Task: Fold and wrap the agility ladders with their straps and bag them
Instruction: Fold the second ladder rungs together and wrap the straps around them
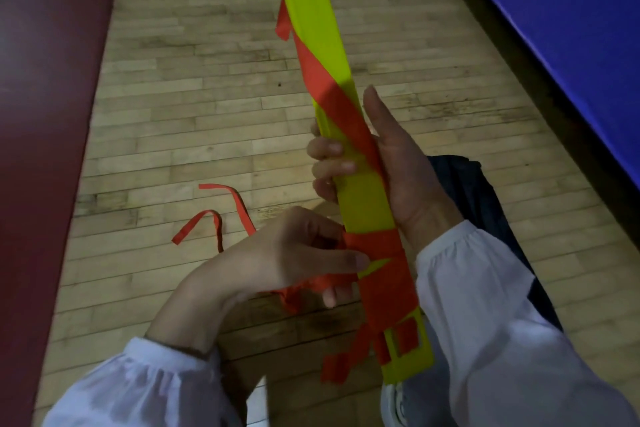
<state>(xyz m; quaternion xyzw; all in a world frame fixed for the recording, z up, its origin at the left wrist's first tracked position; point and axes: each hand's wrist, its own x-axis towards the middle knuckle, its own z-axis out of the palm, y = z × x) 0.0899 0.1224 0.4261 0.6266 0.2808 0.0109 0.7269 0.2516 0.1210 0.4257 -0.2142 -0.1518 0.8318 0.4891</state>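
Note:
A stacked bundle of yellow ladder rungs (363, 198) rises from the lower right toward the top centre. An orange strap (388, 274) is wound several times around its lower part and spirals up across it higher. My right hand (391, 163) grips the bundle at mid-length, thumb lying along its right edge. My left hand (298, 253) pinches a bunched length of the strap against the bundle's left side, just beside the wound part. Loose strap ends (343, 360) dangle at the slotted lower end.
A loose length of orange strap (214, 218) lies on the wooden floor to the left. A dark red mat (45, 114) borders the floor on the left, a blue mat (571, 28) on the right. Dark cloth (478, 191) lies behind my right wrist.

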